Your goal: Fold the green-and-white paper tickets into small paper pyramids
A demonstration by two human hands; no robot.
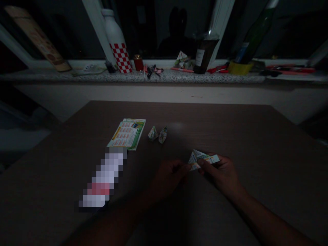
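Between my two hands is a small piece of folded printed paper [204,158], with a triangular peak at the top and a flat strip along its lower side. My right hand [222,171] pinches it with the thumb on the near face and the fingers behind. My left hand [172,173] is closed at the paper's left corner, thumb and forefinger pinching it. Beyond my left hand, two small folded paper shapes [153,133] stand side by side on the table. A stack of printed sheets [125,135] lies to their left.
A blurred-out bright, long object [102,181] lies on the table [230,126] left of my left arm. Along the granite windowsill [174,78] stand a red-checked white bottle [118,41], a dark cup [203,56], a green bottle [256,32] and small clutter.
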